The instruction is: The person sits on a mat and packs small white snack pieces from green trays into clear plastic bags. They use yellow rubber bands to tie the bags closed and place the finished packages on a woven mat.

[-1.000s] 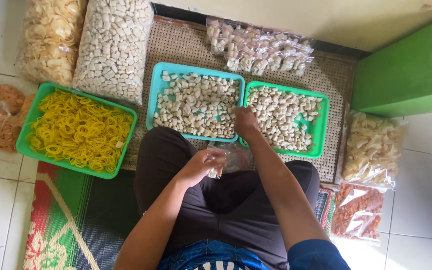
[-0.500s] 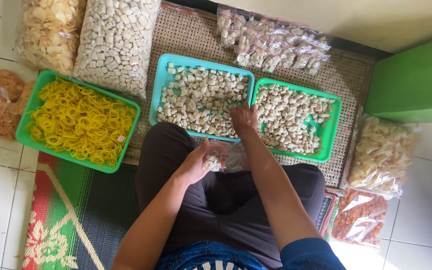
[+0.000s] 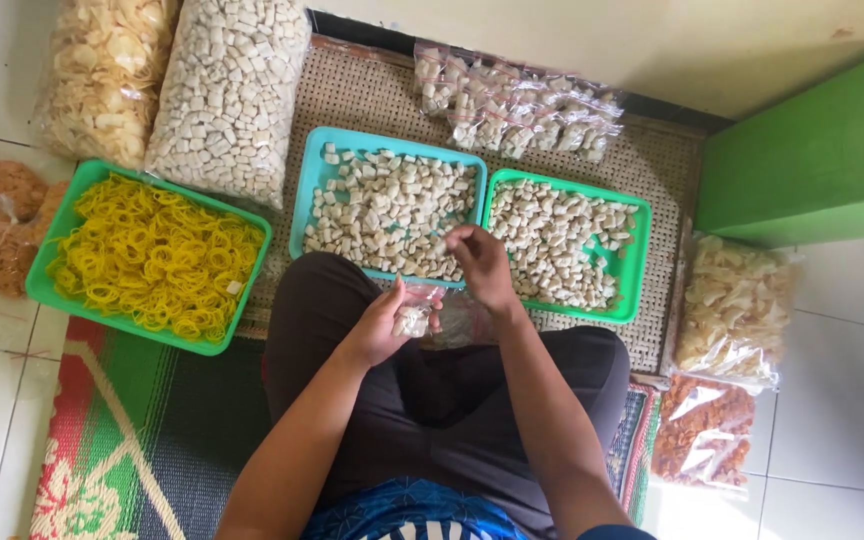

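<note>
My left hand (image 3: 380,330) holds a small clear plastic bag (image 3: 415,315) with a few pale cracker pieces in it, above my lap. My right hand (image 3: 482,268) hovers at the near edge between the teal tray (image 3: 310,212) and the green tray (image 3: 635,280), fingers pinched, seemingly on a few pieces. Both trays are full of pale square crackers. I sit cross-legged in dark trousers on a woven mat (image 3: 367,95).
A green tray of yellow ring crackers (image 3: 152,255) lies at left. Large bags of crackers (image 3: 227,95) and small filled bags (image 3: 517,100) line the far side. A green box (image 3: 812,150) stands at right, with more bagged snacks (image 3: 732,305) below it.
My right hand has lifted back from the trays' inner edge toward the bag. My left hand has raised the small bag slightly. The view has tilted a little.
</note>
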